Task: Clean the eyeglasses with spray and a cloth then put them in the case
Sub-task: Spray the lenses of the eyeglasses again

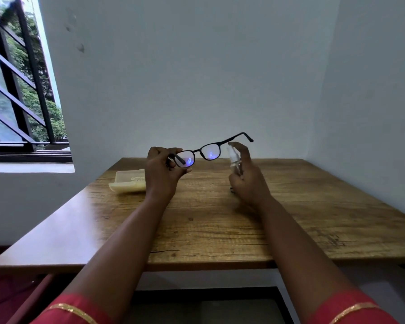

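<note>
Sleeves: red fabric w/ gold trim [73, 308], at bottom edge, nearest the viewer; both bare forearms reach fwd over the desk.
Desk: brown wood-grain desk [208, 230], set against a pale wall, window w/ dark bars at far left.
Left hand: left hand [163, 170] raised above the desk, fingers curled, pinching the folded temple end of the glasses.
Glasses: black thin-framed eyeglasses w/ clear lenses [207, 152], held in the air, not touching the desk; frame tilts up toward the right, far temple sticking out past the right hand. Lenses show a blue-violet glint.
Why held so: prob. lifted clear of the desk and gripped by the frame only, so lenses stay free of fingerprints and open to the spray.
Right hand: right hand [246, 176] wrapped around the spray bottle, forefinger on top at the nozzle.
Bottle: small clear plastic spray bottle [234, 160], upright, just beside the right-hand lens, nozzle approx. level w/ it.
Why placed so: looks aimed at the lens; spraying step seems in hand, wiping not yet done.
Case: pale yellow oblong glasses case [128, 183], lying on the desk behind and left of the left hand, partly hidden by it; open or shut, can't tell.
Cloth: not seen.
</note>
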